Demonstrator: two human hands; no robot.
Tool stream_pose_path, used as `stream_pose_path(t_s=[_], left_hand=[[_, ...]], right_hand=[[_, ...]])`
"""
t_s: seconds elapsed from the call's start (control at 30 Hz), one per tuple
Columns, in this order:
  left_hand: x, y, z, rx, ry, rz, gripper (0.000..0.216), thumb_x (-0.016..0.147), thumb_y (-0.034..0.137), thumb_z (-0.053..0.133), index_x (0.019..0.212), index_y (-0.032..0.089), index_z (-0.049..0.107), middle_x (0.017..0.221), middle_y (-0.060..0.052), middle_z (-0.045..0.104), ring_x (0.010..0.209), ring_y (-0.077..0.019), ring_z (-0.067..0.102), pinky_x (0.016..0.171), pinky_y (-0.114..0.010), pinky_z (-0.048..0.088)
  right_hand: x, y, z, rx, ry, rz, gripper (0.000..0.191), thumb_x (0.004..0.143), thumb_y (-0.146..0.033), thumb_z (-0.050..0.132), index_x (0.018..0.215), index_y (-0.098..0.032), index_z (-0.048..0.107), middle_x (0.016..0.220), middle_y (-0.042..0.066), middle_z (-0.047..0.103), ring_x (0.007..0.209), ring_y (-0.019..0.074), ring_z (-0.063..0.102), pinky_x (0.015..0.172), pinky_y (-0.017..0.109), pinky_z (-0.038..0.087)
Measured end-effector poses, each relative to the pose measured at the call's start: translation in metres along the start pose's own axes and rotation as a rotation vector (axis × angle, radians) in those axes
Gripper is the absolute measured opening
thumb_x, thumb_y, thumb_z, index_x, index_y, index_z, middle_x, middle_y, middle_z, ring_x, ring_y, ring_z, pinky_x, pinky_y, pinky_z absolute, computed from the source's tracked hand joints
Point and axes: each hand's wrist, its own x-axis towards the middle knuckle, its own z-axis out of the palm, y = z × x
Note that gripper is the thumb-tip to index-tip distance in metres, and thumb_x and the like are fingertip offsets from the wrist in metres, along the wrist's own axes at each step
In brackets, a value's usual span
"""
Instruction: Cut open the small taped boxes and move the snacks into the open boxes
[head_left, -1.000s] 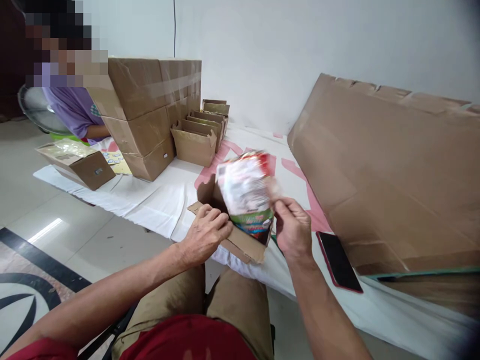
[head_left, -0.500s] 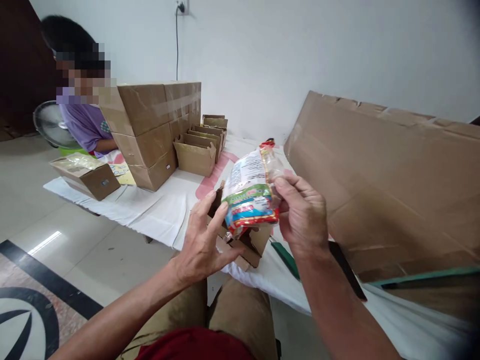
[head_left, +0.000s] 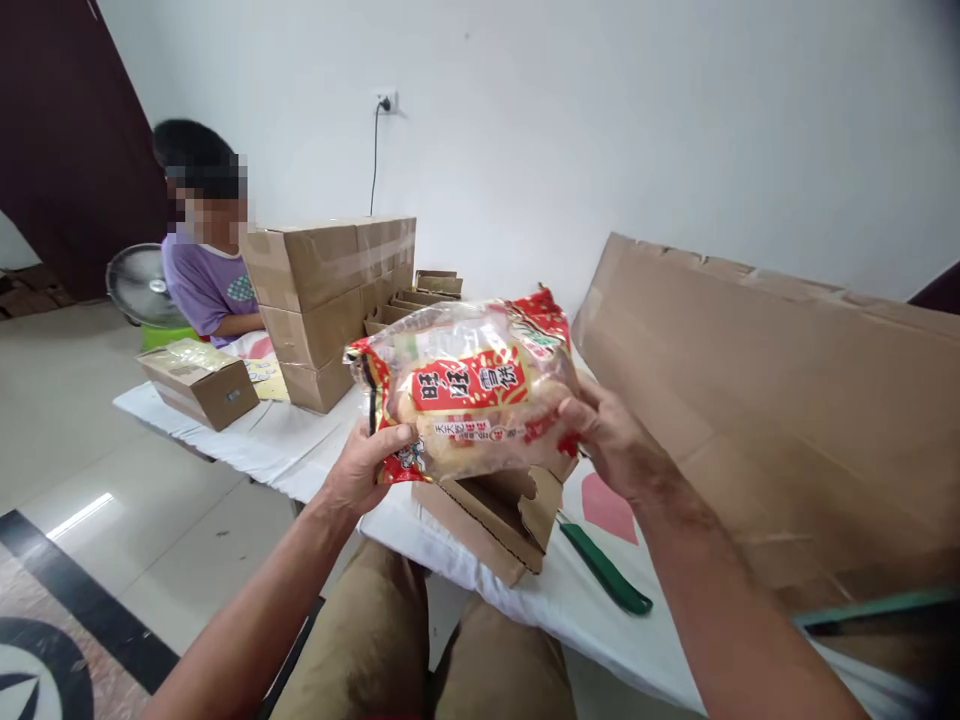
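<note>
A clear and red bag of rice crackers (head_left: 465,400) is held up level between my two hands, its printed front facing me. My left hand (head_left: 360,470) grips the bag's left end, thumb on top. At the right end, my right hand (head_left: 615,440) pinches the wrapper with the thumb in front. Below the bag stands an open cardboard box (head_left: 480,535), partly hidden by it; I cannot see all of its inside. A knife with a green handle (head_left: 607,570) lies on the cloth just right of that box, its blade mostly hidden.
Stacked cardboard boxes (head_left: 322,300) stand at the back left, with open boxes (head_left: 427,290) beside them. A taped box (head_left: 202,385) sits at the table's left end. A large cardboard sheet (head_left: 765,420) leans at right. Beyond the stack is a person in a purple shirt (head_left: 206,285).
The bag has been turned from its back to its front and spread out level. My left hand, open beside it before, now grips its left end.
</note>
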Motion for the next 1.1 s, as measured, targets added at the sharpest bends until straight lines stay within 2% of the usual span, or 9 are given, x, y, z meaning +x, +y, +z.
stream_pose_path(t_s=[0.07, 0.13, 0.23, 0.37, 0.53, 0.7, 0.83, 0.93, 1.1], left_hand=[[0.010, 0.002, -0.001, -0.006, -0.014, -0.030, 0.066, 0.060, 0.048, 0.094, 0.113, 0.019, 0.068, 0.101, -0.009, 0.081, 0.099, -0.0311, 0.078, 0.084, -0.043, 0.066], [0.021, 0.008, 0.000, -0.011, 0.007, -0.037, 0.072, 0.060, 0.047, 0.096, 0.118, 0.020, 0.064, 0.103, -0.007, 0.080, 0.092, -0.0263, 0.079, 0.079, -0.039, 0.067], [0.037, 0.023, 0.009, 0.032, -0.025, 0.005, 0.074, 0.060, 0.043, 0.098, 0.120, 0.020, 0.062, 0.107, -0.006, 0.079, 0.088, -0.0226, 0.078, 0.078, -0.035, 0.066], [0.064, 0.048, 0.028, 0.083, -0.045, 0.177, 0.073, 0.055, 0.039, 0.100, 0.114, 0.018, 0.063, 0.108, -0.006, 0.079, 0.092, -0.0223, 0.077, 0.083, -0.033, 0.065], [0.096, 0.070, 0.047, 0.110, -0.047, 0.283, 0.074, 0.060, 0.038, 0.097, 0.121, 0.017, 0.062, 0.109, -0.007, 0.078, 0.089, -0.0205, 0.077, 0.080, -0.031, 0.064], [0.117, 0.083, 0.052, 0.138, -0.038, 0.418, 0.063, 0.066, 0.032, 0.092, 0.120, 0.018, 0.062, 0.110, -0.005, 0.077, 0.092, -0.0193, 0.075, 0.080, -0.029, 0.063], [0.127, 0.089, 0.028, 0.201, -0.021, 0.450, 0.051, 0.065, 0.027, 0.088, 0.110, 0.018, 0.065, 0.101, -0.003, 0.077, 0.090, -0.0187, 0.074, 0.079, -0.029, 0.062], [0.133, 0.081, -0.009, 0.280, 0.025, 0.450, 0.044, 0.062, 0.027, 0.087, 0.100, 0.019, 0.065, 0.091, 0.000, 0.075, 0.082, -0.0169, 0.073, 0.075, -0.028, 0.061], [0.151, 0.036, -0.089, 0.554, 0.357, 0.291, 0.045, 0.062, 0.032, 0.081, 0.099, 0.018, 0.060, 0.091, -0.001, 0.074, 0.082, -0.0163, 0.071, 0.077, -0.030, 0.058]], right_hand=[[-0.001, 0.002, 0.002, 0.087, -0.027, 0.033, 0.060, 0.067, -0.063, 0.088, 0.110, -0.023, 0.074, 0.099, 0.006, 0.079, 0.085, 0.0250, 0.075, 0.071, 0.035, 0.063], [-0.004, -0.002, 0.006, 0.123, 0.062, -0.002, 0.051, 0.068, -0.057, 0.090, 0.104, -0.024, 0.075, 0.095, 0.003, 0.079, 0.080, 0.0217, 0.075, 0.070, 0.033, 0.063], [-0.002, -0.018, 0.007, 0.106, 0.138, -0.030, 0.054, 0.069, -0.061, 0.088, 0.104, -0.023, 0.076, 0.091, 0.004, 0.079, 0.080, 0.0239, 0.075, 0.068, 0.035, 0.064], [0.013, -0.047, 0.002, 0.010, 0.177, -0.140, 0.052, 0.071, -0.064, 0.086, 0.102, -0.023, 0.076, 0.088, 0.004, 0.078, 0.083, 0.0267, 0.076, 0.065, 0.036, 0.063], [0.035, -0.080, 0.002, 0.062, 0.167, -0.272, 0.043, 0.072, -0.056, 0.087, 0.100, -0.025, 0.074, 0.099, 0.004, 0.079, 0.096, 0.0276, 0.076, 0.079, 0.041, 0.064], [0.047, -0.090, -0.001, 0.064, 0.161, -0.361, 0.042, 0.068, -0.055, 0.090, 0.103, -0.037, 0.073, 0.129, -0.004, 0.074, 0.119, 0.0306, 0.069, 0.096, 0.047, 0.062], [0.062, -0.082, -0.007, 0.012, 0.071, -0.314, 0.043, 0.064, -0.043, 0.095, 0.101, -0.035, 0.076, 0.117, -0.005, 0.078, 0.123, 0.0290, 0.067, 0.110, 0.045, 0.054], [0.089, -0.066, 0.000, -0.091, -0.008, -0.205, 0.040, 0.059, -0.034, 0.095, 0.095, -0.027, 0.077, 0.107, 0.000, 0.079, 0.113, 0.0288, 0.069, 0.106, 0.047, 0.055], [0.153, -0.002, 0.042, -0.260, -0.139, -0.029, 0.043, 0.057, -0.019, 0.087, 0.097, -0.020, 0.072, 0.103, 0.004, 0.076, 0.096, 0.0234, 0.069, 0.093, 0.042, 0.059]])
